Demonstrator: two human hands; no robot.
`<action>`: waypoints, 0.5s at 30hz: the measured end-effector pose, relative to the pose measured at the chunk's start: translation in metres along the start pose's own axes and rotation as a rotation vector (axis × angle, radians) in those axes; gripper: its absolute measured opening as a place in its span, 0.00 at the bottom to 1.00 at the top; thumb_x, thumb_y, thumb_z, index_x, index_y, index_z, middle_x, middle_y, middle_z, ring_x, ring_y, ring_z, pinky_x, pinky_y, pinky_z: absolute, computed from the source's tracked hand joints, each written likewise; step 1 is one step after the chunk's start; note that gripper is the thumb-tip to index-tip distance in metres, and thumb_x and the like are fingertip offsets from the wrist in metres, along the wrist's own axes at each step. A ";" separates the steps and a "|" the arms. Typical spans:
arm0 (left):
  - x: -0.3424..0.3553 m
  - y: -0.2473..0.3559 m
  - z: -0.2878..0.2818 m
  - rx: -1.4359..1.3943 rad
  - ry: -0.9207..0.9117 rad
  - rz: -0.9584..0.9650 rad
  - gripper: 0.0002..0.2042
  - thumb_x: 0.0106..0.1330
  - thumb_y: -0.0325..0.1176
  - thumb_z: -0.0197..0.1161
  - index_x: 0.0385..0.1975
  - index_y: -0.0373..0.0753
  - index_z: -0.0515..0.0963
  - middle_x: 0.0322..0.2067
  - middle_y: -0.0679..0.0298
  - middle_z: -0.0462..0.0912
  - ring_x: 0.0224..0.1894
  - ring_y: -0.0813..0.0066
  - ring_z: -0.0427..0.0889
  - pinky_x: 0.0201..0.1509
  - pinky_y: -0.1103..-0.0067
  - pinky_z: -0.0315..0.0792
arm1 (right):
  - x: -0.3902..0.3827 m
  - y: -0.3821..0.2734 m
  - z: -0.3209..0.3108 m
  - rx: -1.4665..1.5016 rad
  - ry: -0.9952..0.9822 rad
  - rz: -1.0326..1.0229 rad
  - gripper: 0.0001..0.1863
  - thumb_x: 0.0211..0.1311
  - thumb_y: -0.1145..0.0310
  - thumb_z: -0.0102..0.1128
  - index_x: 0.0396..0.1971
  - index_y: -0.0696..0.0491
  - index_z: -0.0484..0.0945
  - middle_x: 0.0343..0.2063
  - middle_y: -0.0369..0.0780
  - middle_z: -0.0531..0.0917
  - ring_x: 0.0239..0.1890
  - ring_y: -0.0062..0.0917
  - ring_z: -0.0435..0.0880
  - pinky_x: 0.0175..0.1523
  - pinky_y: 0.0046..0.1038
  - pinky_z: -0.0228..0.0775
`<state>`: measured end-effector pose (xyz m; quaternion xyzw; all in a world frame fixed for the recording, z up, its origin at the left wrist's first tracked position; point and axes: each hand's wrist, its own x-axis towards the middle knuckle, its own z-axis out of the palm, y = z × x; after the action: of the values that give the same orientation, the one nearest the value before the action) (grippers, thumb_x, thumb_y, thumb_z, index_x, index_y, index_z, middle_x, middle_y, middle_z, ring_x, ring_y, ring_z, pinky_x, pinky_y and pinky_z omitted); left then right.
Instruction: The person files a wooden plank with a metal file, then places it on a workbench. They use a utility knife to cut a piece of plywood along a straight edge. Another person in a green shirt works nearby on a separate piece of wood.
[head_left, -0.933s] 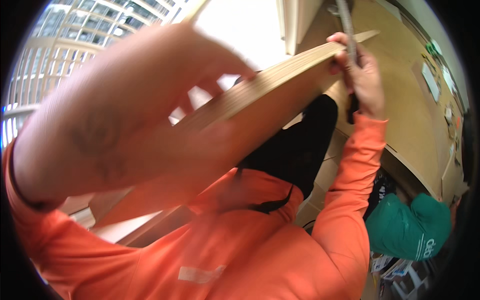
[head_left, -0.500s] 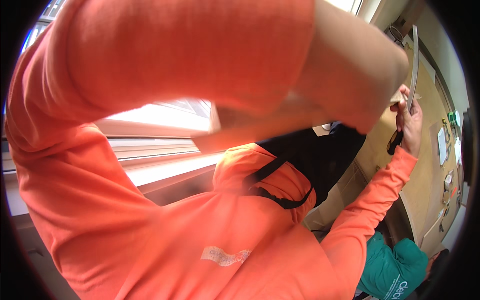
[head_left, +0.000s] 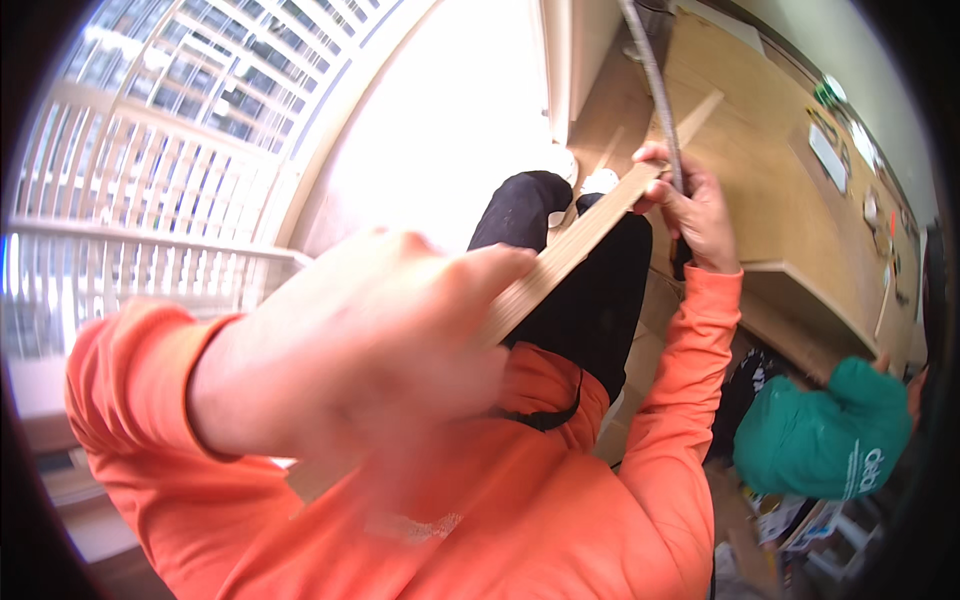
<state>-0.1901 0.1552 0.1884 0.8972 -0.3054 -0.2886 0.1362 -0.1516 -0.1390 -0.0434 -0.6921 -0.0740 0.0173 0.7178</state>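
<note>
A long pale wooden board [head_left: 555, 262] runs diagonally above my black-trousered legs [head_left: 611, 285]. My right hand [head_left: 698, 215] grips the board's far part and a long, thin metal blade [head_left: 658, 90] with a dark handle [head_left: 681, 260], the blade pointing up past the board. My left hand [head_left: 400, 335] is at the board's near part, badly smeared by motion, one finger reaching onto the board; how the others lie is unclear, and it hides much of that end.
A bright slatted window [head_left: 190, 90] fills the left. A wooden worktop [head_left: 790, 230] with small tools and parts stands at the right. A person in a green top [head_left: 805, 435] is at the lower right beside scattered materials [head_left: 810, 530].
My left arm, raised across the view half a second ago, has dropped down and left, uncovering the board, legs and window. My right hand still holds board and blade.
</note>
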 end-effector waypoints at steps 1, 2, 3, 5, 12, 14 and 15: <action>0.005 0.001 -0.003 -0.036 -0.059 -0.001 0.21 0.59 0.35 0.67 0.51 0.35 0.76 0.31 0.53 0.87 0.29 0.58 0.88 0.34 0.71 0.82 | -0.002 0.000 0.000 0.025 0.014 0.036 0.23 0.63 0.57 0.70 0.52 0.53 0.79 0.22 0.33 0.84 0.14 0.07 0.70 0.16 0.11 0.51; 0.012 -0.001 -0.006 -0.070 -0.071 0.054 0.23 0.59 0.36 0.68 0.53 0.35 0.75 0.32 0.52 0.88 0.29 0.58 0.88 0.34 0.71 0.82 | -0.002 -0.002 0.002 0.042 0.024 0.031 0.22 0.62 0.57 0.70 0.52 0.52 0.80 0.22 0.32 0.84 0.15 0.07 0.70 0.16 0.11 0.51; 0.020 -0.004 -0.006 -0.079 -0.126 0.041 0.25 0.60 0.38 0.68 0.55 0.36 0.73 0.33 0.52 0.88 0.30 0.57 0.89 0.35 0.71 0.83 | -0.003 -0.002 0.002 0.056 0.031 0.027 0.22 0.61 0.57 0.71 0.51 0.52 0.80 0.22 0.32 0.84 0.16 0.06 0.71 0.17 0.11 0.50; 0.039 -0.011 -0.008 -0.129 -0.221 0.095 0.30 0.62 0.42 0.68 0.60 0.35 0.66 0.39 0.49 0.86 0.36 0.55 0.88 0.41 0.68 0.82 | -0.003 -0.004 0.003 0.087 0.067 0.092 0.19 0.58 0.63 0.75 0.48 0.51 0.83 0.21 0.23 0.77 0.16 0.04 0.60 0.20 0.12 0.48; 0.154 -0.041 -0.028 0.195 -0.149 0.268 0.22 0.75 0.43 0.54 0.59 0.33 0.67 0.40 0.46 0.84 0.45 0.49 0.84 0.51 0.63 0.76 | 0.012 -0.004 0.015 0.258 0.017 0.022 0.20 0.62 0.64 0.71 0.51 0.57 0.79 0.29 0.34 0.85 0.34 0.16 0.85 0.44 0.19 0.75; 0.172 -0.053 -0.081 0.652 -0.146 0.325 0.15 0.73 0.33 0.53 0.54 0.34 0.73 0.43 0.47 0.84 0.46 0.49 0.84 0.51 0.63 0.76 | 0.026 -0.001 0.019 0.270 0.000 -0.002 0.19 0.63 0.65 0.70 0.50 0.57 0.79 0.29 0.33 0.85 0.34 0.15 0.85 0.44 0.19 0.76; 0.182 -0.061 -0.100 0.851 -0.102 0.420 0.13 0.70 0.29 0.53 0.51 0.36 0.76 0.46 0.48 0.83 0.45 0.49 0.84 0.51 0.64 0.76 | 0.034 0.001 0.022 0.283 -0.006 0.005 0.18 0.63 0.65 0.70 0.50 0.57 0.79 0.29 0.33 0.85 0.33 0.15 0.85 0.43 0.19 0.75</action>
<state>0.0171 0.0954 0.1633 0.7769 -0.5773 -0.1479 -0.2032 -0.1208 -0.1133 -0.0410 -0.5840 -0.0711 0.0312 0.8080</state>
